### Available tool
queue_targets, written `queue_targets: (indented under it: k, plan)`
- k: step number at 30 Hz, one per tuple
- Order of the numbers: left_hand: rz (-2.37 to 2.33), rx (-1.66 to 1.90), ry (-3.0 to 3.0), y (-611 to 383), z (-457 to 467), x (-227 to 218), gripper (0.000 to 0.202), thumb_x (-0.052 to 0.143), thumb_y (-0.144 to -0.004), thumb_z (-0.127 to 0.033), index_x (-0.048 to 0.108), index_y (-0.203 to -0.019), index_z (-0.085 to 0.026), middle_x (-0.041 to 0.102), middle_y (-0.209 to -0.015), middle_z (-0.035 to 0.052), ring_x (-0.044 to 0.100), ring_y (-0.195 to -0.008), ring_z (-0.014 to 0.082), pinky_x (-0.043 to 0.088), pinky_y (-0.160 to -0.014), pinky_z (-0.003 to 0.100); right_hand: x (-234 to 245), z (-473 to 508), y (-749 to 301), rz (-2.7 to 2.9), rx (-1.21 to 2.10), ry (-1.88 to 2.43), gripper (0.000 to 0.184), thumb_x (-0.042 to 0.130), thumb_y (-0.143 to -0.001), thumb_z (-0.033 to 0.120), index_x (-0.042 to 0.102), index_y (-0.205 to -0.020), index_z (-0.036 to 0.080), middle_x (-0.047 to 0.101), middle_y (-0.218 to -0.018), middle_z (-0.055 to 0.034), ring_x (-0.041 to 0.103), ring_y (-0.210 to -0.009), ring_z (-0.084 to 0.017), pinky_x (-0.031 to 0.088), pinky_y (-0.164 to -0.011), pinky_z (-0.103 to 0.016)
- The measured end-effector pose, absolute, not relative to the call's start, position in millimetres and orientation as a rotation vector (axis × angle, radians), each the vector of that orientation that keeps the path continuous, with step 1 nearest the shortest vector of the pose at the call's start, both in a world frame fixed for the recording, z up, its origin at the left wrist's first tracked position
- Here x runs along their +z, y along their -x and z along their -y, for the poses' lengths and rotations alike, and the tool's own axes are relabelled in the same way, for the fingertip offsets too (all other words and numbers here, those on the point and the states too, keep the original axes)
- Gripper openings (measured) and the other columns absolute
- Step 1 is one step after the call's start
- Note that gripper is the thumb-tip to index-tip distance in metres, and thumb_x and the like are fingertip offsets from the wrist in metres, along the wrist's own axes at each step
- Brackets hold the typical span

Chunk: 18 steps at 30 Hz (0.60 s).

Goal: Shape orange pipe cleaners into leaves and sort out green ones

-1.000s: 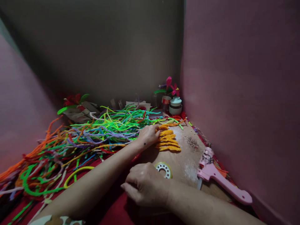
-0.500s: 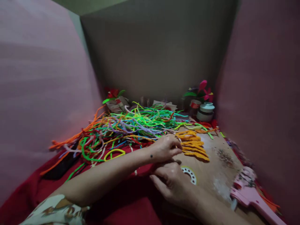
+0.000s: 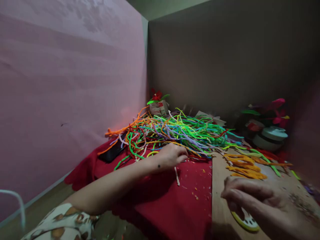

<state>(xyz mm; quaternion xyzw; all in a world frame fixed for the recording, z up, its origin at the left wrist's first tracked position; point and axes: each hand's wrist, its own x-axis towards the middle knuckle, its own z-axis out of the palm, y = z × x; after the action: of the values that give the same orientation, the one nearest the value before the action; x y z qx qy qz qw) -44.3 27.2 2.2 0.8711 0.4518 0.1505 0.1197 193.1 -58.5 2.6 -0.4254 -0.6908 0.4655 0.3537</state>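
head view has been swung leftward since a second ago, so that the pink wall is now seen wide. the heap of pipe cleaners is found unmoved at the back of the red cloth, reaching the far end of the wooden board. the left hand has been drawn off the orange bent pieces and laid at the heap's near edge, fingers curled; whether a strand is pinched cannot be told. the right hand, blurred, is held flat and spread over the yellow-rimmed ring on the board, nothing clasped. a black phone is half buried at the heap's left, and a loose white strand is seen just before the left hand.
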Motion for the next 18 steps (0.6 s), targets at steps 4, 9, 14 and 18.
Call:
queue_targets:
  k: [4, 9, 14, 18]
  plan:
    - [-1.74, 0.544, -2.479, 91, -62, 11, 0.027, 0.044, -0.083, -0.026, 0.068, -0.091, -0.018, 0.069, -0.084, 0.0045, 0.061, -0.077, 0.0154, 0.044, -0.071, 0.025, 15, 67, -185, 1.66, 1.291, 1.107, 0.029, 0.06, -0.071, 0.046, 0.068, -0.059, 0.02, 0.055, -0.049, -0.0065, 0.046, -0.041, -0.014, 0.033, -0.036, -0.025]
    - [-1.831, 0.48, -2.454, 121, -87, 10, 0.021, 0.051, -0.075, -0.022, 0.069, -0.085, -0.02, 0.068, -0.08, 0.0023, 0.06, -0.078, 0.016, 0.044, -0.071, 0.024, 22, 78, -123, 2.048, 1.159, 0.982, 0.026, 0.056, -0.077, 0.032, 0.063, -0.054, 0.022, 0.056, -0.052, -0.002, 0.048, -0.047, -0.012, 0.035, -0.045, -0.023]
    - [-1.819, 0.416, -2.536, 110, -81, -12, 0.019, 0.054, -0.074, -0.025, 0.069, -0.087, -0.024, 0.064, -0.091, 0.0035, 0.059, -0.083, 0.017, 0.045, -0.07, 0.024, 3, 70, -65, 2.222, 0.93, 0.848, 0.024, 0.052, -0.078, 0.022, 0.059, -0.056, 0.017, 0.055, -0.052, 0.0, 0.048, -0.05, -0.01, 0.032, -0.049, -0.022]
    - [-1.815, 0.492, -2.601, 107, -74, -22, 0.02, 0.046, -0.081, -0.022, 0.066, -0.085, -0.021, 0.06, -0.091, 0.0057, 0.056, -0.087, 0.0177, 0.045, -0.073, 0.026, -21, 51, -56, 2.084, 1.044, 0.983, 0.028, 0.05, -0.08, 0.029, 0.057, -0.056, 0.015, 0.049, -0.052, 0.0014, 0.043, -0.05, -0.009, 0.031, -0.049, -0.021]
